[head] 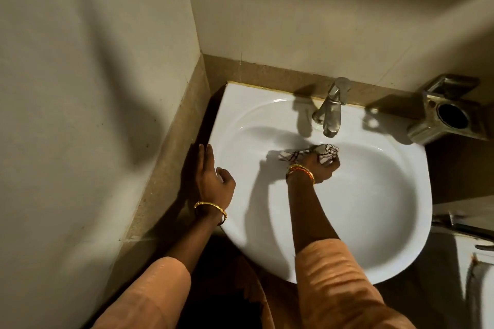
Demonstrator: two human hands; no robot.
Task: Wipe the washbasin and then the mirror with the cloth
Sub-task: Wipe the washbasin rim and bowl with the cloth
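Cloth (324, 153): small, white with dark lines, bunched in the bowl of the washbasin (374, 195), just below the tap (330, 109). It appears soft, light and limp; one loose end trails toward the left. Judged easy to compress, best held bunched in the palm so a pad of fabric meets the glazed surface.

Right hand (319, 167): grip closed round the cloth, fingers curled over it, pressing it onto the bowl's rear slope.

Left hand (212, 171): grip relaxed and holding nothing; fingers laid along the basin's left rim, apparently bracing.

Washbasin: white, glossy, likely slippery if wet. No standing water discernible; nothing in the bowl but the cloth.

Metal holder (451, 115), right of the tap: its round opening is dark, contents not determinable.

Mirror: not in view.
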